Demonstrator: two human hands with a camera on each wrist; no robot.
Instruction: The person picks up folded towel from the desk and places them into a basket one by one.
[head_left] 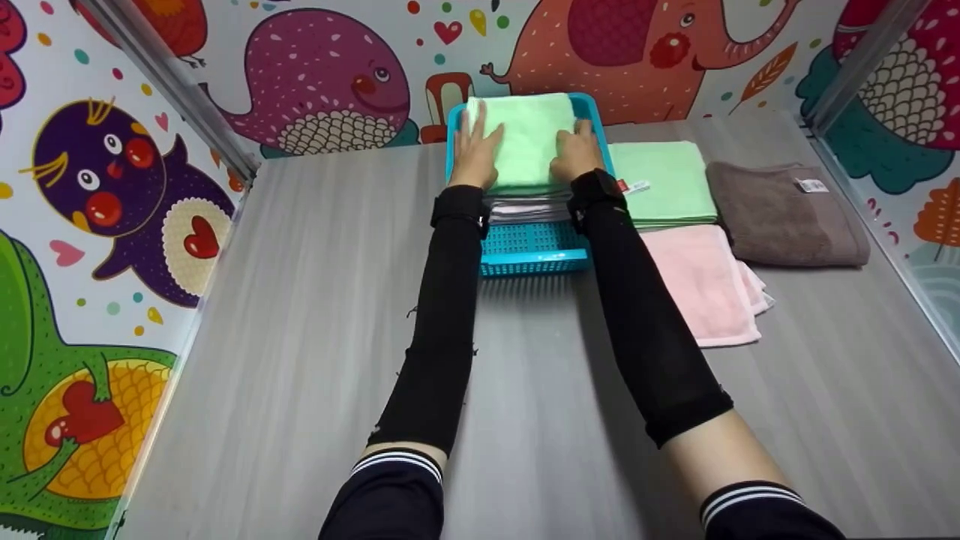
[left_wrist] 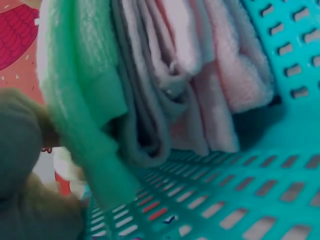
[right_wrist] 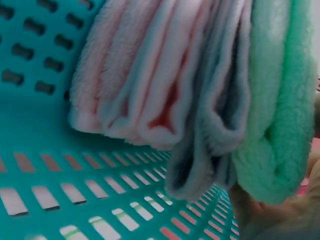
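Note:
A folded light-green towel (head_left: 525, 142) tops a stack in the blue plastic basket (head_left: 534, 259). My left hand (head_left: 475, 154) rests on the towel's left side, its fingers stretched out over the top. At the right edge, my right hand (head_left: 579, 154) grips the green towel, thumb on top and fingers bent down along its side. Beneath it are folded grey towels (right_wrist: 225, 90), and under those, pink towels (left_wrist: 235, 60) at the basket's floor, as both wrist views show. Black straps circle both wrists.
Right of the basket lie a folded green towel (head_left: 664, 180) with a tag, a pink towel (head_left: 701, 285) and a brown towel (head_left: 784, 214), on the grey wood-grain tabletop (head_left: 315, 300). Cartoon-printed panels (head_left: 322, 82) wall in the back and sides; the basket stands close to the back one.

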